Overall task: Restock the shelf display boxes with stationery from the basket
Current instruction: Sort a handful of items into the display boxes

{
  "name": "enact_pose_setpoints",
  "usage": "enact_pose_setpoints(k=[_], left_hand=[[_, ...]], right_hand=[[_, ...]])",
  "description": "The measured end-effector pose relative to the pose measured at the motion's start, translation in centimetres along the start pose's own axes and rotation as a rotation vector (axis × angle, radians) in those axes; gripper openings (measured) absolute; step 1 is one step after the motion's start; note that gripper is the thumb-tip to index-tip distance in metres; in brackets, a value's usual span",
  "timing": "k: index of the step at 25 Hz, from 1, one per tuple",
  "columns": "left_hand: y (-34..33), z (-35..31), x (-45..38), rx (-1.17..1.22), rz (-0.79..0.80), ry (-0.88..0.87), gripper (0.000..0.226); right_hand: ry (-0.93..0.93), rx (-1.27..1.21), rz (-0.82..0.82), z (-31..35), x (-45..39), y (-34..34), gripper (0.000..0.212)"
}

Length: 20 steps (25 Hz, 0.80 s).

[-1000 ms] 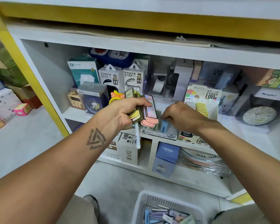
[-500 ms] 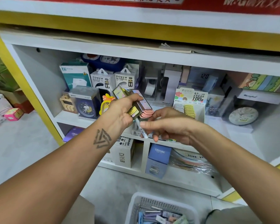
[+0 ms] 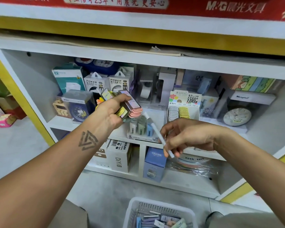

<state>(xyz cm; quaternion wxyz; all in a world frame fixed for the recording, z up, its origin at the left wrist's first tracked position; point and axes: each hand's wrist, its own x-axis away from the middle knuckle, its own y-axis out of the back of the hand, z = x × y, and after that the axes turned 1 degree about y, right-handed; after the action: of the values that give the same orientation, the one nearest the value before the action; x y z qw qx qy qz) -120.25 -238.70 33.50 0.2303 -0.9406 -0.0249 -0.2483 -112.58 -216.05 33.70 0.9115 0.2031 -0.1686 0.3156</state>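
My left hand (image 3: 111, 111) is shut on a fanned stack of flat stationery packs (image 3: 132, 107), pink and yellow-ended, held in front of the middle shelf. My right hand (image 3: 186, 137) pinches a thin white pen (image 3: 158, 134) that slants from upper left to lower right. Behind the pen a low display box (image 3: 142, 136) on the shelf holds small upright pastel items. To its right stands a lead-refill display box (image 3: 183, 102) with grey and yellow cases. The white basket (image 3: 160, 213) with several stationery pieces sits on the floor at the bottom.
The white shelf unit (image 3: 138, 61) carries power bank boxes (image 3: 105, 83), clocks (image 3: 237, 116), a tape dispenser (image 3: 146, 92). On the lower shelf stand a white DIY box (image 3: 119, 158) and a blue box (image 3: 155, 163). Small boxes lie on the floor at left.
My right hand drew back from the display box, took the white pen that hung from my left hand's bundle, and moved down and right with it. The camera tilted up slightly.
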Motion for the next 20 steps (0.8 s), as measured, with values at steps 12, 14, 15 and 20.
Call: enact_pose_setpoints(k=[12, 14, 15, 20], left_hand=[[-4.3, 3.0, 3.2, -0.175, 0.14, 0.056, 0.003], [-5.4, 3.9, 3.6, -0.181, 0.181, 0.09, 0.002], [-6.0, 4.2, 3.8, -0.184, 0.198, 0.097, 0.003], [-8.4, 5.1, 3.5, -0.189, 0.257, 0.079, 0.039]], right_hand=[[0.106, -0.22, -0.802, -1.6, 3.5, 6.7, 0.021], [0.096, -0.107, -0.898, -2.4, 4.9, 7.9, 0.055], [0.105, -0.07, -0.915, -2.8, 5.4, 8.4, 0.068], [0.076, 0.197, -1.004, -5.1, 6.5, 10.0, 0.073]])
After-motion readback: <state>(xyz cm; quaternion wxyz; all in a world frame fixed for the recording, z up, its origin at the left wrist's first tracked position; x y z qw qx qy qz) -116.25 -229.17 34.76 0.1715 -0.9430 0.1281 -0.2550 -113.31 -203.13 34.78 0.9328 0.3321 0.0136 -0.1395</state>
